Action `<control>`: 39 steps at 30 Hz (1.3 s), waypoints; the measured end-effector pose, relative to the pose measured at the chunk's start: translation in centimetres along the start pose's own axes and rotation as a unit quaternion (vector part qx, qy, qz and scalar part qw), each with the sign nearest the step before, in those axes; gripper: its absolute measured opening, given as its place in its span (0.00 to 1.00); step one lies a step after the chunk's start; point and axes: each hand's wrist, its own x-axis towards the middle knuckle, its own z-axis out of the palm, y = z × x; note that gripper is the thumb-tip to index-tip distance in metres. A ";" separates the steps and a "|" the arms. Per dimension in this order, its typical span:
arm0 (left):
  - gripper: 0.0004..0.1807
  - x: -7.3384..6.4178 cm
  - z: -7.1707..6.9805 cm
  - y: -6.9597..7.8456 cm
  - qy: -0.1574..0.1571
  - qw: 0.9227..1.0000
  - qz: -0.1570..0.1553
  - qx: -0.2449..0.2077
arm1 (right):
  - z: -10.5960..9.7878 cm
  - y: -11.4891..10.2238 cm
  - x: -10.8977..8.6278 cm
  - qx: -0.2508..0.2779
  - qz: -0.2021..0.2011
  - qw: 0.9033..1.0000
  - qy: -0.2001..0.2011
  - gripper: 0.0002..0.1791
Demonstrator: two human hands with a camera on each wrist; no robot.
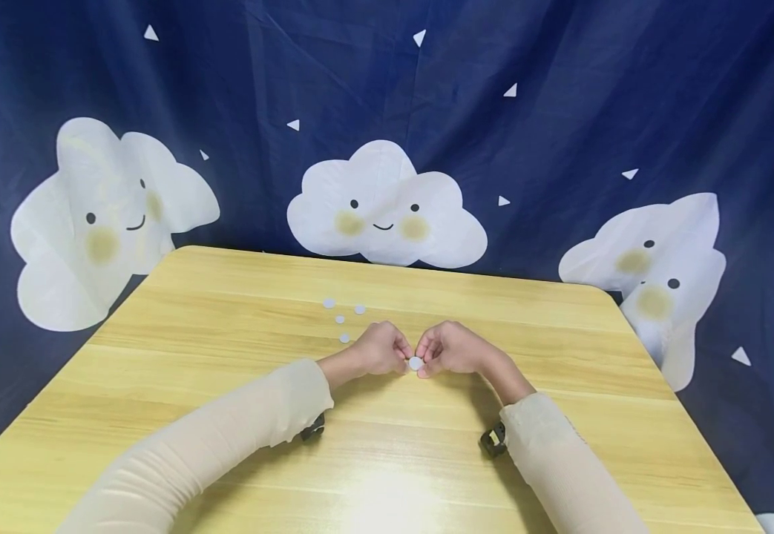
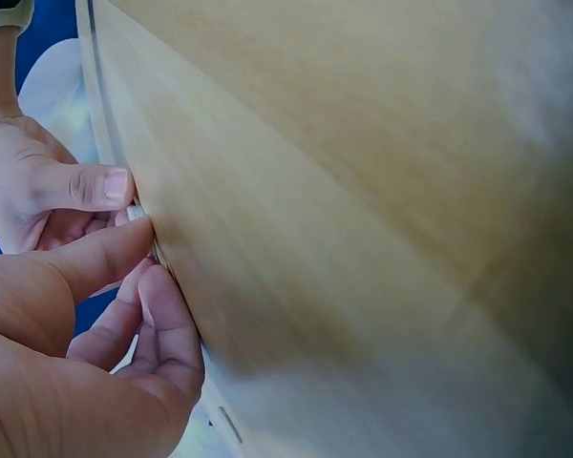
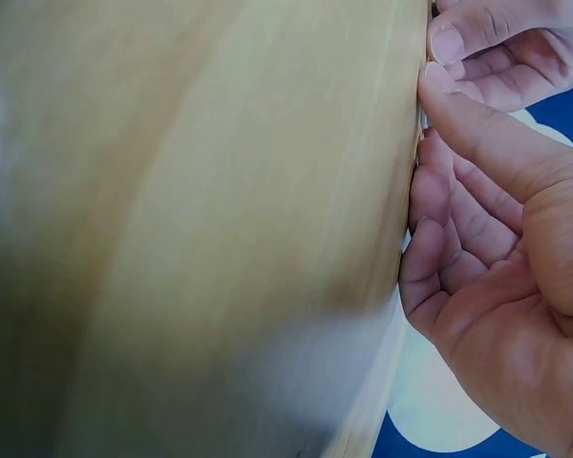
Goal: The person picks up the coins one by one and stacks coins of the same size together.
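Near the middle of the table, a small round white disc (image 1: 415,363) sits between the fingertips of both hands. My left hand (image 1: 381,348) pinches its left edge with curled fingers and thumb. From the other side, my right hand (image 1: 456,348) pinches the right edge. In the left wrist view the left thumb and fingers (image 2: 172,315) meet close to the tabletop, and only a sliver of the disc (image 2: 136,212) shows. The right wrist view has the right hand (image 3: 506,258) low against the table, its thumb near the left hand's fingertips; the disc is mostly hidden there.
Several more white discs (image 1: 340,320) lie loosely grouped beyond the left hand. The wooden table (image 1: 226,297) ends at a far edge before a dark blue curtain (image 1: 360,74) printed with clouds. A black device (image 1: 493,439) is worn under each wrist.
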 end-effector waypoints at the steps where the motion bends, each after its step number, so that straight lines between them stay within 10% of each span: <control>1: 0.09 0.0 0.0 0.0 -0.001 1.000 0.001 0.001 | 0.0 0.0 0.0 -0.002 -0.001 1.000 0.001 0.13; 21: 0.09 0.0 -0.8 -0.3 -0.008 1.000 -0.003 -0.011 | 0.1 -0.1 -0.1 0.005 0.013 1.000 0.006 0.12; 39: 0.13 0.2 -10.1 -6.6 0.126 0.978 -0.061 -0.152 | 0.1 -0.1 0.0 0.011 0.029 1.000 0.005 0.12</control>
